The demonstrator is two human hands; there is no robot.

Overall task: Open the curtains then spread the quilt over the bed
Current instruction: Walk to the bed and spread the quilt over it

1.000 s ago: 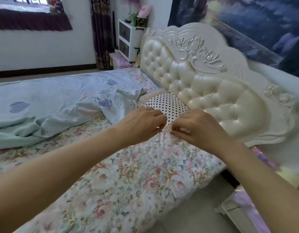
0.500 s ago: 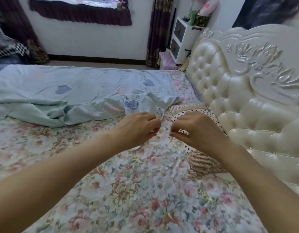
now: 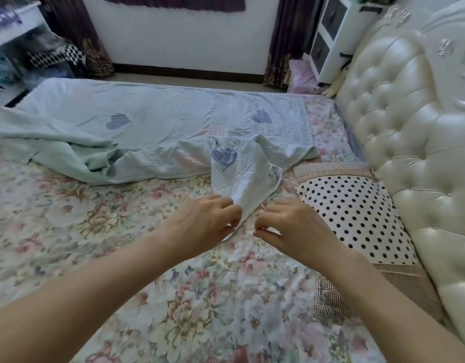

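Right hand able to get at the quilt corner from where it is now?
Probably yes. The right hand sits just beside the quilt corner that the left hand pinches, with only bare floral sheet between them. The polka-dot pillow lies off to its other side.

light: I see soft, even daylight, fairly bright | shadows: faint | glare: sheen on the padded headboard | blur: I get smearing at the far left corner | distortion: wide-angle bowing at edges, forearms stretched
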